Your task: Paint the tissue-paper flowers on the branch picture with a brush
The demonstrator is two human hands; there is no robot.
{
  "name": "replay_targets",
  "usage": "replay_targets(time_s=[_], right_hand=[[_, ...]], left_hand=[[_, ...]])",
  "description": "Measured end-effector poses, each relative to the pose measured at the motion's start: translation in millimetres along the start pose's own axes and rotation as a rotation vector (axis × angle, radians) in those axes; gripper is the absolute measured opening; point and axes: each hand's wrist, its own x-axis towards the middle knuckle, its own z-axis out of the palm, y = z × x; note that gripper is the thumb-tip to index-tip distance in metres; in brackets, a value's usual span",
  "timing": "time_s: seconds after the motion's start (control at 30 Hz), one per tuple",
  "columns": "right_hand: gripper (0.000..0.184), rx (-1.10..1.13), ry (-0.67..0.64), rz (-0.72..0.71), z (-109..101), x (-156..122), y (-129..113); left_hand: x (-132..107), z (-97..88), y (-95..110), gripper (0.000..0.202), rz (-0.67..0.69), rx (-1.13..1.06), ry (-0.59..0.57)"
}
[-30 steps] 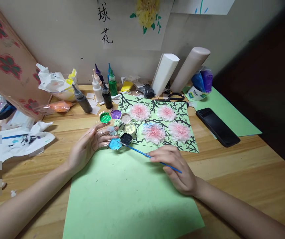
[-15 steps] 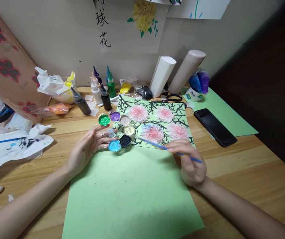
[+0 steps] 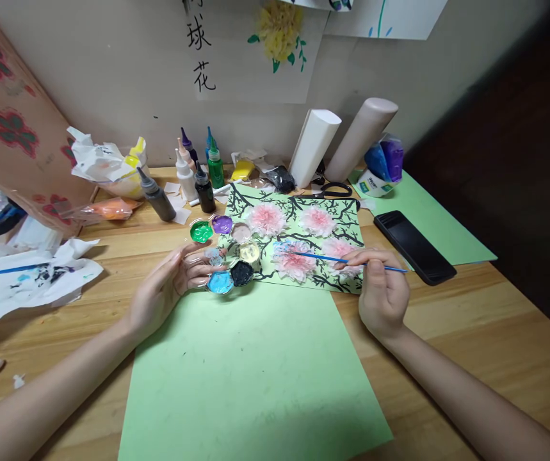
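Note:
My right hand (image 3: pixel 381 289) pinches a thin blue paintbrush (image 3: pixel 325 258), whose tip rests over a pink tissue flower (image 3: pixel 295 260) on the flower picture (image 3: pixel 346 211), a green sheet with black branches. My left hand (image 3: pixel 171 285) lies on the table with fingers stretched, its fingertips touching the paint palette (image 3: pixel 224 246) of small round wells holding green, purple, blue, black and pale paint. A blank green sheet (image 3: pixel 250 378) lies in front of me between both forearms.
Several paint bottles (image 3: pixel 196 176) stand at the back by the wall. Two paper rolls (image 3: pixel 337 141) lean there, with scissors (image 3: pixel 335 189) below. A black phone (image 3: pixel 413 246) lies right on another green sheet. Crumpled stained paper (image 3: pixel 44 275) and a second brush lie left.
My right hand has carried the brush from the black paint well up and to the right, onto the flower picture. The left hand has stayed at the palette.

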Motion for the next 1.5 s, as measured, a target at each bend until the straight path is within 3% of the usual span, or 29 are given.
replay_targets(time_s=[0.27,0.47,0.63,1.0,1.13,1.5], right_hand=[[0.026,-0.049,-0.104,0.012,-1.6,-1.6,-2.4],[0.026,0.023,-0.010,0.002,-1.3,-0.9,-0.3],[0.026,-0.037,-0.087,-0.016,-1.6,-0.5,-1.8],[0.027,-0.031,0.020,-0.053,-2.1,2.4,-2.7],[0.027,-0.064,-0.022,-0.054,-1.8,2.6,-3.7],[0.023,-0.050,0.028,-0.120,-3.1,2.0,-2.6]], left_hand=[[-0.6,0.2,0.1,0.033,-0.002,0.017,-0.011],[0.2,1.6,0.6,0.031,-0.003,0.021,-0.009],[-0.4,1.3,0.7,0.031,0.002,0.020,-0.010],[-1.0,2.4,1.1,0.030,-0.010,0.006,0.015],[0.1,3.3,1.1,0.029,-0.006,0.004,0.019],[-2.1,1.8,1.8,0.030,-0.010,-0.002,0.023]])
